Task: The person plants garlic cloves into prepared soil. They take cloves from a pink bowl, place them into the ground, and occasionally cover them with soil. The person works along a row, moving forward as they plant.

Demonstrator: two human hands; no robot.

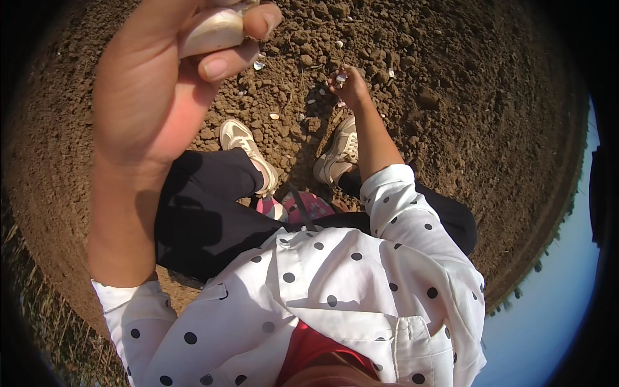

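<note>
My left hand (145, 87) is raised close to the camera, its fingers curled around a piece of garlic (215, 31) with pale, smooth skin. The top of that garlic runs out of the picture. Low over the cloddy soil, beyond my right shoe, my right hand (352, 89) holds a small whitish garlic clove (341, 78) at its fingers. Several pale cloves lie scattered on the ground around it, among them one clove (274, 116) near my left shoe and a white piece (258, 65) farther out.
Rough brown soil (459, 96) with loose clods surrounds me. My left shoe (242, 140) and right shoe (338, 150) stand apart on it. A pink patterned item (309, 207) with a dark strap lies between my legs. Dry grass (63, 329) borders the lower left.
</note>
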